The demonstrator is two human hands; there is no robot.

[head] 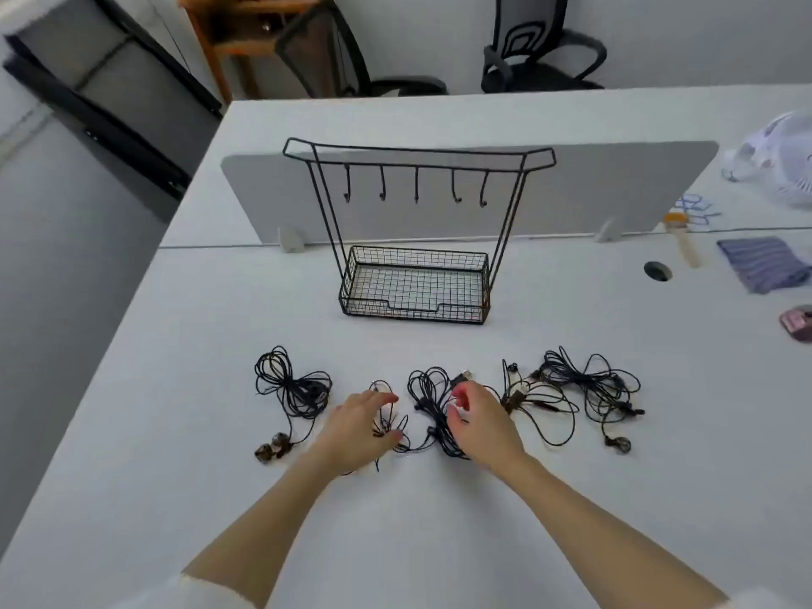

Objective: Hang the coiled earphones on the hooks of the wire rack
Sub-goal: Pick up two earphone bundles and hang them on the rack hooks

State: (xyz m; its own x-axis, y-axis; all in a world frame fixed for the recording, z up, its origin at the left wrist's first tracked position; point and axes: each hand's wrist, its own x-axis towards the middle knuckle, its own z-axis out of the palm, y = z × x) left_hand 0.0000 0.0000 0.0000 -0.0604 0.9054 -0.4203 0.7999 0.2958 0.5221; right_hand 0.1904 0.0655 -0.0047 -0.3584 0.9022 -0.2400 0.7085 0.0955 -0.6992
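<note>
A black wire rack (417, 274) with a basket base and several bare hooks (416, 186) stands mid-table. In front of it several coiled black earphones lie in a row: one at the far left (292, 389), one in the middle (428, 397), two at the right (538, 402) (602, 389). My left hand (362, 426) rests with spread fingers over a small coil (389, 426) on the table. My right hand (476, 419) lies over the right side of the middle coil, fingers curled at its cable. Whether either hand grips anything is unclear.
A grey divider panel (593, 186) stands behind the rack. At the right lie a folded striped cloth (762, 263), a brush (683, 239), a white fan (782, 160) and a pink object (797, 320). Two office chairs (536, 50) stand beyond the table.
</note>
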